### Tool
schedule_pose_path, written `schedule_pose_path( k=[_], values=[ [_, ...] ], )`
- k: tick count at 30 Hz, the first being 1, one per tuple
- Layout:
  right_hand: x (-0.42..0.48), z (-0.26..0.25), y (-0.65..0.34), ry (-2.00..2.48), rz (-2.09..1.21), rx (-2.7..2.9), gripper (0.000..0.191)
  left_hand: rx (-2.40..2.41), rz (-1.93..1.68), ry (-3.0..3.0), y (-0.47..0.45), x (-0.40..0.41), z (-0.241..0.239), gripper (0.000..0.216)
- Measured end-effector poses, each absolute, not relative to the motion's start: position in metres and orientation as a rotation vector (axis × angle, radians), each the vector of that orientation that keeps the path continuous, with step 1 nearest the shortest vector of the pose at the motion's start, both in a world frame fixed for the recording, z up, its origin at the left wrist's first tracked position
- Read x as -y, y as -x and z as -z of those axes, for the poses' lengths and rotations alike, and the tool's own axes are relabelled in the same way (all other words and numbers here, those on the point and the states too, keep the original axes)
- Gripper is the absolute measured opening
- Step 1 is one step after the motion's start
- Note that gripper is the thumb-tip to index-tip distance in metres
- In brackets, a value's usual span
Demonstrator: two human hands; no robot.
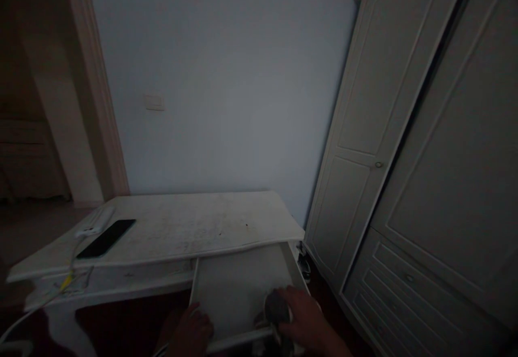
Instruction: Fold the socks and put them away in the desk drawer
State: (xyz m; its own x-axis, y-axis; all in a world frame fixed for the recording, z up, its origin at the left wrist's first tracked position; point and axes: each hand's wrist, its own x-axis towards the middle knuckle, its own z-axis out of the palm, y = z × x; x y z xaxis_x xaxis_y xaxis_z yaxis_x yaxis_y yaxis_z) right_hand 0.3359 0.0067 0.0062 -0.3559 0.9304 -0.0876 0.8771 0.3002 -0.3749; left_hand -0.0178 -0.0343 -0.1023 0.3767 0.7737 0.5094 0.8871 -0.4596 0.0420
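Note:
A white drawer [243, 287] is pulled out from the right side of a worn white desk [202, 222]. My left hand [192, 330] is at the drawer's left front corner, its fingers curled over the side wall. Over the drawer's right front part, my right hand [303, 316] is closed around a round dark grey object [276, 307] with a paler rim. Its kind is hard to make out in the dim light. Something small and dark lies beside or under it, partly hidden.
A dark phone [107, 238] lies on the desk's left end near a white power strip [95, 222] with a cable [70, 262]. A pale wardrobe [360, 130] stands at the right. Shoes [304, 268] show on the floor between desk and wardrobe. Behind is a bluish wall [226, 76].

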Motion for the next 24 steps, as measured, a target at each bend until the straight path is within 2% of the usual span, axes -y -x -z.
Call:
schedule_pose_path(
  k=[2,4,6,7,8,10,13,17,20,24],
  values=[
    [-0.004,0.003,-0.316,1.667,-0.481,2.454,0.079,1.531,0.661,2.4,0.015,0.033,0.106,0.031],
    [-0.001,0.019,-0.283,1.556,-0.463,2.532,0.097,1.53,0.67,2.408,0.017,0.028,0.116,0.027],
    [-0.001,0.035,-0.243,1.405,-0.492,2.647,0.11,1.463,0.716,2.39,0.025,0.02,0.131,0.016],
    [-0.002,0.042,-0.224,1.372,-0.535,2.704,0.103,1.404,0.745,2.364,0.032,0.015,0.139,0.011],
    [-0.002,0.046,-0.206,1.354,-0.548,2.692,0.087,1.351,0.76,2.324,0.038,0.011,0.146,0.016],
    [-0.002,0.049,-0.182,1.246,-0.55,2.672,0.072,1.297,0.773,2.24,0.048,0.005,0.156,0.035],
    [-0.001,0.041,-0.174,1.198,-0.621,2.648,0.076,1.361,0.767,2.184,0.049,0.003,0.162,0.042],
    [-0.01,0.026,-0.205,1.409,-0.65,2.537,0.07,1.411,0.824,2.245,0.029,0.011,0.152,0.014],
    [-0.035,0.019,-0.243,1.627,-0.567,2.445,0.059,1.377,0.79,2.31,0.019,0.021,0.133,0.035],
    [-0.074,0.014,-0.286,1.88,-0.406,2.346,0.049,1.442,0.675,2.359,0.017,0.031,0.109,0.036]
  ],
)
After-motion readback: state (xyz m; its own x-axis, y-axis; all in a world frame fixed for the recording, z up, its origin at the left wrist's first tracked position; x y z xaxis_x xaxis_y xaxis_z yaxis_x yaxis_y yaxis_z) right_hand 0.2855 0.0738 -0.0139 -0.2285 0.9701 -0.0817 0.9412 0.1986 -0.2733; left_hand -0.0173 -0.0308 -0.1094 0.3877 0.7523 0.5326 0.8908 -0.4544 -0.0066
